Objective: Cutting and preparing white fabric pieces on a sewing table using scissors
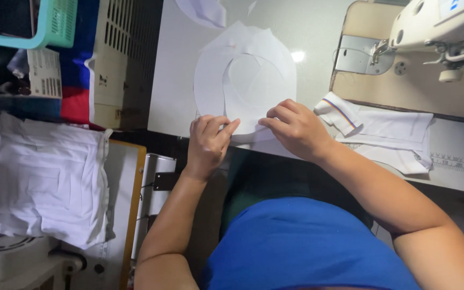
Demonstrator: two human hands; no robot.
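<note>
Your left hand [209, 140] and right hand [292, 129] met at the near edge of the worktop [173, 80], fingers curled narrow and pinching the near rim of the white cut pieces [243, 75]. The left thumb and forefinger gripped the edge; the right fingertips pressed down just beside them, the two hands almost touching. The pieces lay flat, stacked as curved shapes, with their near edge at the worktop's edge.

To do this well, you needed to keep the layers' edges flush, hold the pinch light so nothing slid, and keep the far part flat on the worktop.

Just right of your right hand lay a folded collar [339, 111] with a striped edge, on top of a folded white garment [398, 137]; both sat near enough to catch your wrist if you swung right. Beyond them stood the sewing machine [436, 27]. To your left, apart from the work, a pile of white cloth [41, 180] rested on a side table, with a cream crate [119, 59] and a green basket [49, 24] further off. Another white scrap [205, 11] lay at the far edge.
</note>
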